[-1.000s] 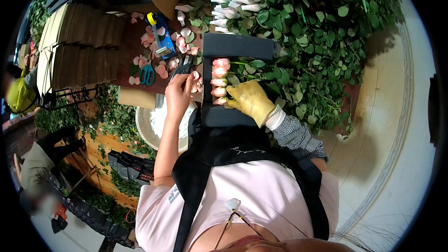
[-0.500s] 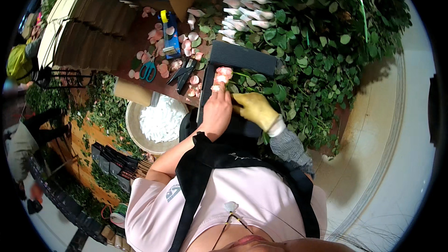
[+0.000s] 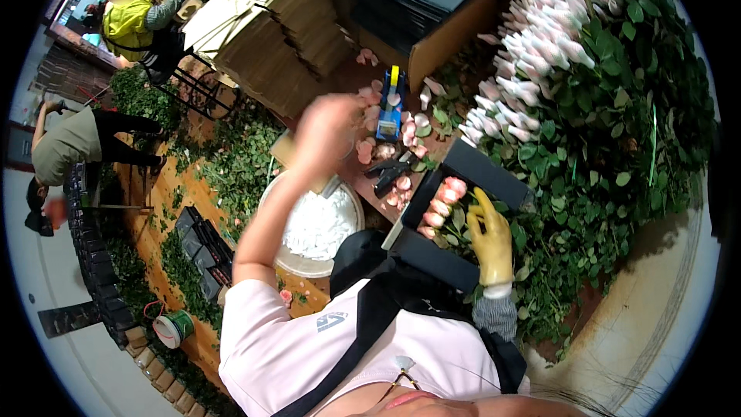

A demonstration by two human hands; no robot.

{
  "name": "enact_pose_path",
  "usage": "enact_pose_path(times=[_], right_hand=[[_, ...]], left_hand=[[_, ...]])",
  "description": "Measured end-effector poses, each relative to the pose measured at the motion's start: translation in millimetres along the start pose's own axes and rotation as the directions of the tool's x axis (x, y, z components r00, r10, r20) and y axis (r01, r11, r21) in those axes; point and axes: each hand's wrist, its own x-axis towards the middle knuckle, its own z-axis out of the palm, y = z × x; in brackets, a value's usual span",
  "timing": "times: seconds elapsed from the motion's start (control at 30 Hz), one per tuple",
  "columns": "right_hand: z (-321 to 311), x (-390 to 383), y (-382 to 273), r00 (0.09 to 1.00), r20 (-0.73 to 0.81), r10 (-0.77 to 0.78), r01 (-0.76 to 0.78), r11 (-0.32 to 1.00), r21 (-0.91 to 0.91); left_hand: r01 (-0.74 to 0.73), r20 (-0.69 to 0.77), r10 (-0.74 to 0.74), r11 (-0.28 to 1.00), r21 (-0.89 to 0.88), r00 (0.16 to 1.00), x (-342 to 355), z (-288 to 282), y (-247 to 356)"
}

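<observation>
Right hand [image 3: 492,245] beside the roses [image 3: 441,207], left hand [image 3: 328,133] unclear

I see the right hand, in a yellow glove [image 3: 500,261], loosely open with fingers apart. The roses lie in a row at its 10 o'clock, inside a black wrapper [image 3: 480,175]; leafy stems [image 3: 610,154] crowd its 2 o'clock. The left hand is bare and too blurred for me to tell whether it grips anything. From it I find a blue tape dispenser [image 3: 390,119] at 3 o'clock, a basin [image 3: 305,267] of white pieces [image 3: 315,225] at 6 and a stack of cardboard [image 3: 270,31] at 11.
</observation>
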Motion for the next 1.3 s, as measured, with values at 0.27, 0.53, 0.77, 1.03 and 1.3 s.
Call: enact_pose_path(times=[0.27,0.53,0.77,1.03,1.3], right_hand=[[3,-23,-22,0.994,-0.102,-0.035,0.037,0.999,0.022],[27,-27,-28,0.977,-0.157,-0.141,0.116,0.98,-0.164],[24,-35,-18,0.974,-0.162,-0.159,0.116,0.962,-0.248],[14,-37,0,0.981,-0.122,-0.152,0.131,0.978,-0.162],[23,-53,5,0.963,-0.169,-0.209,0.176,0.966,-0.19]], left_hand=[[0.371,-0.004,-0.436,0.76,0.533,0.9,128,-220,-293],[0.409,0.28,-0.489,0.862,0.3,0.826,142,-211,-271],[0.438,0.202,-0.536,0.814,0.382,0.82,146,-206,-239],[0.318,0.199,-0.529,0.725,0.611,0.825,140,-162,-203],[0.443,-0.032,-0.471,0.8,0.404,0.881,145,-194,-217]])
